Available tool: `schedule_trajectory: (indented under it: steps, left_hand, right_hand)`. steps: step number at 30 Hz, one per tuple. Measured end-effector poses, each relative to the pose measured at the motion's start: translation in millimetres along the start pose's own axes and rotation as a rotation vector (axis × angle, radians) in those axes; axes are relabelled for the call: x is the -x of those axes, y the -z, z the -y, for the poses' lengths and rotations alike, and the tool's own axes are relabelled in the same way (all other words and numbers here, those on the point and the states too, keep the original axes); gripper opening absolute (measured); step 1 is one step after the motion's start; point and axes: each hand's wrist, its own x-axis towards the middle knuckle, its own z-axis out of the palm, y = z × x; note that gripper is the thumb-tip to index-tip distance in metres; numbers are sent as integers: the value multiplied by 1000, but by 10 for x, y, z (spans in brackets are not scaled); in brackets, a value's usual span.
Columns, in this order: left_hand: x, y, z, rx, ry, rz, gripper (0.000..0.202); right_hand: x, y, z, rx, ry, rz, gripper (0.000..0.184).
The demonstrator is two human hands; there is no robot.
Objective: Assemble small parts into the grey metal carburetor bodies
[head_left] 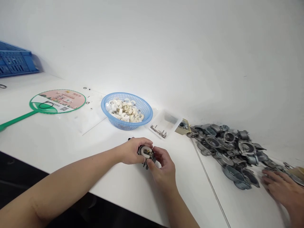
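On a white table point(71, 142), the left hand point(131, 151) and right hand point(163, 171) curl closed around a small metal assembly with a white ring point(146, 152). Beyond sits a blue plastic basket point(127, 94) of white pieces; a co-worker's hand point(281, 190) lies beside grey cast-metal housings point(228, 152).

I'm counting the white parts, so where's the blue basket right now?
In the head view, the blue plastic basket sits on the white table beyond the left hand and right hand, between the green-handled fan and a clear tray of metal pins.
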Motion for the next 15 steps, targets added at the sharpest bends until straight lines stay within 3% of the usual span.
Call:
schedule_trajectory:
  steps: [5,15]
  left_hand:
    - [-3,1,-6,-6,25,3,58]
    - [-2,-22,-27,61,101,17,68]
  right_hand:
    - [24,-2,1,13,-84,-97,38]
    - [1,18,23,5,-83,-69,34]
